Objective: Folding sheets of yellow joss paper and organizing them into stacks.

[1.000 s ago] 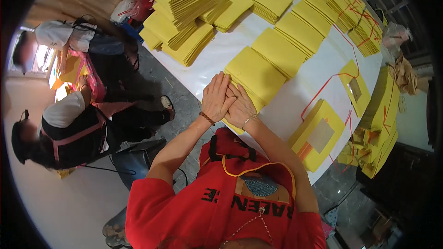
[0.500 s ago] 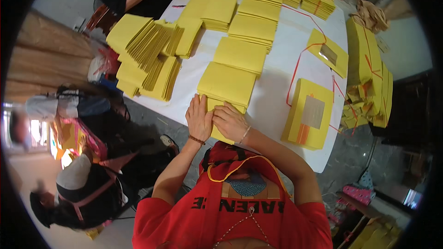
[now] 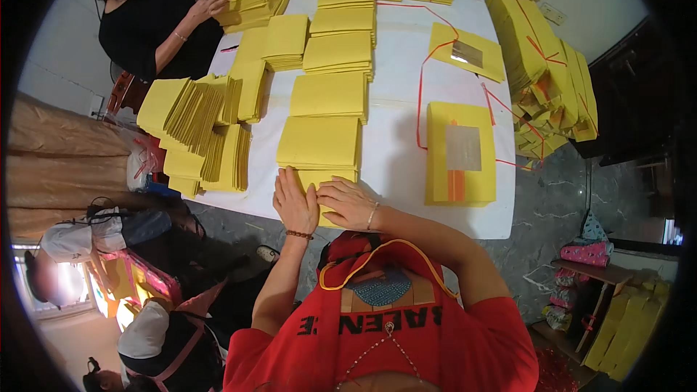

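My left hand [image 3: 296, 205] lies palm down, fingers stretched, along the left edge of a yellow paper piece [image 3: 330, 175] at the table's near edge. On the same piece rests my right hand [image 3: 348, 202], its fingers laid out toward my left thumb. Both hands press on the paper without gripping it. Just beyond my fingertips sits a stack of folded yellow paper [image 3: 318, 141], the nearest in a row of overlapping stacks running away from me. My palms hide part of the paper beneath them.
Fanned yellow paper [image 3: 174, 116] is heaped at the left of the white table [image 3: 396, 51]. To the right lie a yellow stack with a grey window [image 3: 461, 152] and red string [image 3: 420, 101]. Across the table a co-worker's hands [image 3: 214, 0] handle yellow paper. Bundles [image 3: 519, 43] stand beyond the right edge.
The view has turned, so the table sits further left and more of the co-worker shows. My hands keep their place on the paper, with little visible shift.
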Available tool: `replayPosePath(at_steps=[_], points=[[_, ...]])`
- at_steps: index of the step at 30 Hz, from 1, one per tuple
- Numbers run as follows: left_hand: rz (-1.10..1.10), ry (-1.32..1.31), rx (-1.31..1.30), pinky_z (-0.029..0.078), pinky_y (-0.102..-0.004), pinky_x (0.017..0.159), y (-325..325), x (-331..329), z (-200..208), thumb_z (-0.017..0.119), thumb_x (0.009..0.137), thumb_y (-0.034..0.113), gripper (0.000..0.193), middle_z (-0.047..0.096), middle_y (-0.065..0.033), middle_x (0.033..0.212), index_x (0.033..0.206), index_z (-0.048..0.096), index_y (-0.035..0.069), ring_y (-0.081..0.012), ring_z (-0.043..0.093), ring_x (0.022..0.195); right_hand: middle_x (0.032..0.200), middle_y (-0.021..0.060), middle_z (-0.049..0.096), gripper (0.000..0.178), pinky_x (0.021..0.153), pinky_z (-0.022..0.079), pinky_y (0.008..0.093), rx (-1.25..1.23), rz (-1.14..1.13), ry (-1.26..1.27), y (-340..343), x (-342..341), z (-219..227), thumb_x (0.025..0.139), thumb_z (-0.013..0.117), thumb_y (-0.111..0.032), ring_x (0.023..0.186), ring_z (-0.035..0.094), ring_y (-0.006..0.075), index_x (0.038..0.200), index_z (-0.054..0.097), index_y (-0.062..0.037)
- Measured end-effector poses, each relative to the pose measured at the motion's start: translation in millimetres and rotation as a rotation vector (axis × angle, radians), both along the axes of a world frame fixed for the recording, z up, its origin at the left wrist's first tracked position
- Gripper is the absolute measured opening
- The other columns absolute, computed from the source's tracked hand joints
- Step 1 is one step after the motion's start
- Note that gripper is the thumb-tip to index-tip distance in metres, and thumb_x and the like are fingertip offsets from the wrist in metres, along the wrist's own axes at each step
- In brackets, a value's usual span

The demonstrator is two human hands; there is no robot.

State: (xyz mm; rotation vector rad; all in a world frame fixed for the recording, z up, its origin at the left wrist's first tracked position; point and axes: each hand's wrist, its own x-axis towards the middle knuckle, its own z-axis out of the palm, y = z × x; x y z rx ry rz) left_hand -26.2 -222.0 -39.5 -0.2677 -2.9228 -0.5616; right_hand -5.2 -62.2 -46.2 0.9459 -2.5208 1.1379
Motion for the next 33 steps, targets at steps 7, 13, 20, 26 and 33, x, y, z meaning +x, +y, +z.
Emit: replayPosePath(at_steps=[7,13,20,26,33], points=[[0.07,0.051,-0.128,0.015,-0.0546,0.103,4,1,17,0.05,0.085,0.039,0.071,0.023,-0.0204,0.143,0.14,0.022,0.004,-0.0347,0.021,0.132,0.106,0.0099,0.057,0.018,0.093,0.041,0.0387,-0.254,-0.107,-0.049,64,23,46,0.079,0.063,-0.011,0.107,0.051,0.0282,0.096,0.061,-0.0065],[-0.089,0.303,0.207,0.026,-0.0433,0.1,32,24,72,0.053,0.085,0.014,0.052,0.04,-0.0212,0.131,0.131,0.035,-0.002,-0.0352,0.038,0.121,0.096,0.0068,0.061,0.017,0.08,0.046,0.0288,-0.391,-0.715,-0.193,210,73,52,0.083,0.059,-0.009,0.093,0.058,0.0174,0.099,0.059,-0.0023],[-0.192,-0.688,1.167,0.031,-0.0332,0.101,184,53,7,0.05,0.091,0.023,0.059,0.036,-0.0169,0.136,0.137,0.023,-0.003,-0.0232,0.038,0.123,0.101,0.0003,0.058,0.035,0.073,0.041,0.0208,-0.927,-1.114,-0.677,292,104,-5,0.09,0.052,-0.023,0.09,0.053,0.0084,0.119,0.053,-0.0047],[-0.153,-0.67,0.976,0.035,-0.0313,0.097,249,48,-28,0.052,0.089,0.028,0.065,0.044,-0.0262,0.128,0.135,0.023,-0.007,-0.0279,0.045,0.119,0.12,0.0068,0.052,0.048,0.093,0.036,0.0262,-0.989,-0.937,-0.839,278,105,-21,0.09,0.05,-0.024,0.107,0.05,0.0157,0.131,0.04,-0.0012],[-0.317,-0.507,0.906,0.044,-0.0355,0.085,286,59,-35,0.057,0.077,0.004,0.049,0.06,-0.0217,0.105,0.123,0.043,-0.002,-0.0315,0.058,0.098,0.119,0.0074,0.052,0.048,0.087,0.042,0.0268,-0.961,-0.932,-0.749,312,115,-28,0.087,0.055,-0.01,0.104,0.051,0.0151,0.13,0.038,-0.0005]])
